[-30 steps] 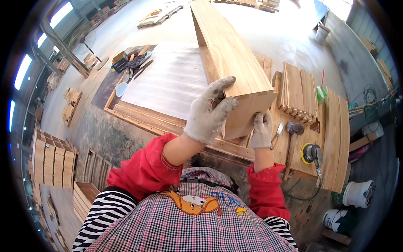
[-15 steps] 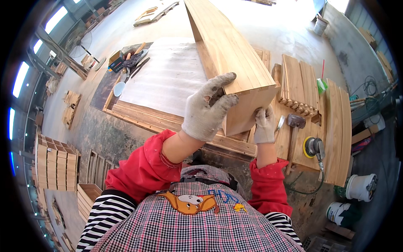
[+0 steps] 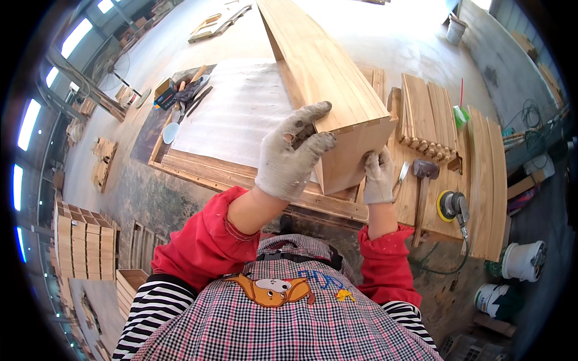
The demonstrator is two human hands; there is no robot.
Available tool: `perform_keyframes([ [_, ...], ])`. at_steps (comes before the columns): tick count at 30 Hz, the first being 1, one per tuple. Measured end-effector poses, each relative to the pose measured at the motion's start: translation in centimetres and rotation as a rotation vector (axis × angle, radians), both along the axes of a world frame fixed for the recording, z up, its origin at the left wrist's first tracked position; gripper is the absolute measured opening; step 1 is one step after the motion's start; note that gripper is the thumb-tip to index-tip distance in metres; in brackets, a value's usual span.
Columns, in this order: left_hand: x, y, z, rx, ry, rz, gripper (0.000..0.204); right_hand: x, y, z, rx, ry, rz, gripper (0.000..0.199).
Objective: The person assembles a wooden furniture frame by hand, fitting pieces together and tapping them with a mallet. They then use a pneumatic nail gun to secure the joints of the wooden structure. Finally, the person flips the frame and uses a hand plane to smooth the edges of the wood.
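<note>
A long pale wooden drawer box [image 3: 325,69] is tilted up over the workbench, its dovetailed end panel [image 3: 354,155] facing me. My left hand [image 3: 292,150], in a soiled white glove, grips the near left edge of the box with thumb and fingers around it. Gloved too, my right hand [image 3: 379,175] pinches the right side of the end panel, lower down. The inside of the box is mostly hidden from me. Just right of my right hand lie a putty knife [image 3: 401,172] and a mallet [image 3: 425,171] with a dark head.
White foam sheet [image 3: 232,114] covers the bench's left part, beside a small bowl [image 3: 170,133] and an open carton [image 3: 165,92]. To the right are stacked boards [image 3: 424,114], an orbital sander [image 3: 448,206] with its hose, and long planks [image 3: 484,180]. Buckets [image 3: 522,262] stand on the floor.
Both hands keep their hold on the drawer box. In the picture the box and my left hand have shifted slightly left, and the view has turned a little.
</note>
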State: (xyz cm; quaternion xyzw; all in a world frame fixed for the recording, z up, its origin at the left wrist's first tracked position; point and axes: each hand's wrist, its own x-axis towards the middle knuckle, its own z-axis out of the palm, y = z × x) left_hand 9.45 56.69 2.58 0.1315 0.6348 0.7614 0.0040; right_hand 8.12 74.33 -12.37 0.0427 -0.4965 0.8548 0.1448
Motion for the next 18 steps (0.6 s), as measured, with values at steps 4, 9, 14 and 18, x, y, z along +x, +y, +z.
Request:
perform_keyframes([
  [4, 0.0, 0.0, -0.2, -0.033, 0.049, 0.016, 0.042, 0.4, -0.2, 0.9, -0.013, 0.005, 0.001, 0.037],
  [9, 0.0, 0.1, -0.5, -0.082, 0.131, 0.047, 0.039, 0.1, 0.0, 0.3, 0.011, 0.020, 0.012, 0.039],
  [14, -0.2, 0.4, -1.3, -0.181, 0.188, 0.087, 0.042, 0.3, 0.3, 0.6, -0.005, -0.001, 0.043, 0.040],
  [18, -0.3, 0.9, -1.4, -0.188, 0.178, 0.021, 0.046, 0.5, 0.3, 0.9, 0.015, -0.012, 0.026, 0.040],
])
